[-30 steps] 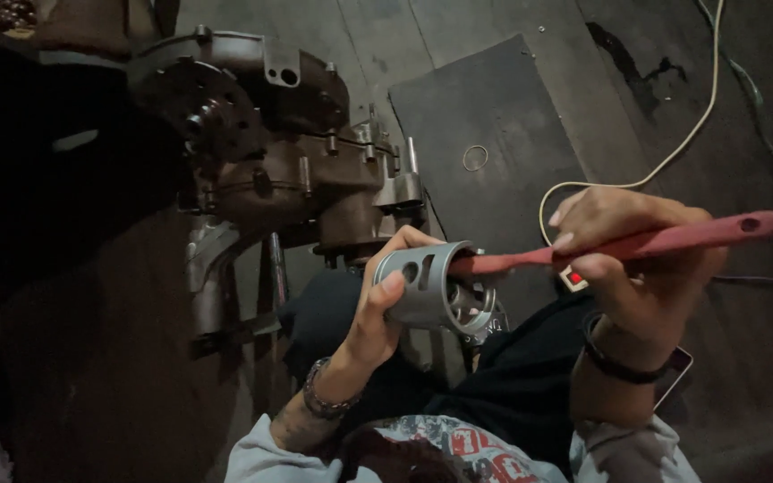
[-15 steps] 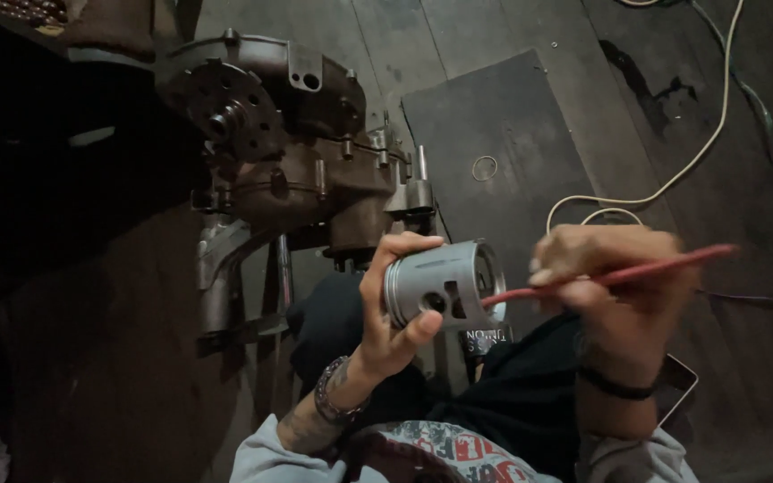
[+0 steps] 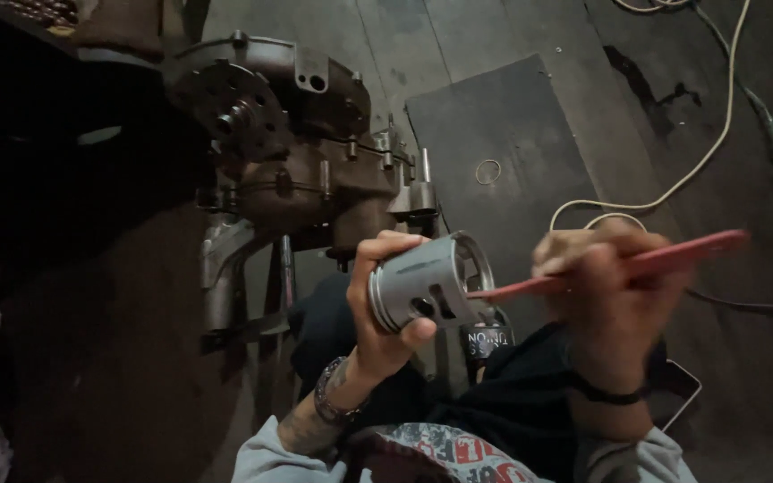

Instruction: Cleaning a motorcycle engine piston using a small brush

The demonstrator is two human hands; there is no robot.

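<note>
The left hand point(image 3: 385, 309) is wrapped around a grey metal piston point(image 3: 427, 282), thumb over the near side of its skirt and fingers curled round the far side, so the grip is clamped firmly on it. The piston lies on its side near the middle of the view, above the person's lap, its closed, ringed crown pointing left and its open end facing right. The right hand point(image 3: 606, 300) is closed on a red-handled brush point(image 3: 615, 266) (a toothbrush by its shape, though it is blurred), held low on the handle with the free end sticking out to the right. The head end of the brush reaches left into the piston's open mouth; the bristles themselves are hidden inside, so what else the hollow holds cannot be told.

Far and to the left of the hands stands a dark engine crankcase point(image 3: 297, 143) with studs sticking up from its right side, just beyond the piston. To the right of it a dark flat board point(image 3: 503, 116) lies on the plank floor point(image 3: 744, 376), with a small thin ring point(image 3: 488, 171) resting on it. A pale cable point(image 3: 682, 179) loops across the floor on the far right. A beaded bracelet point(image 3: 331, 402) sits on the left wrist and a dark band point(image 3: 615, 394) on the right.
</note>
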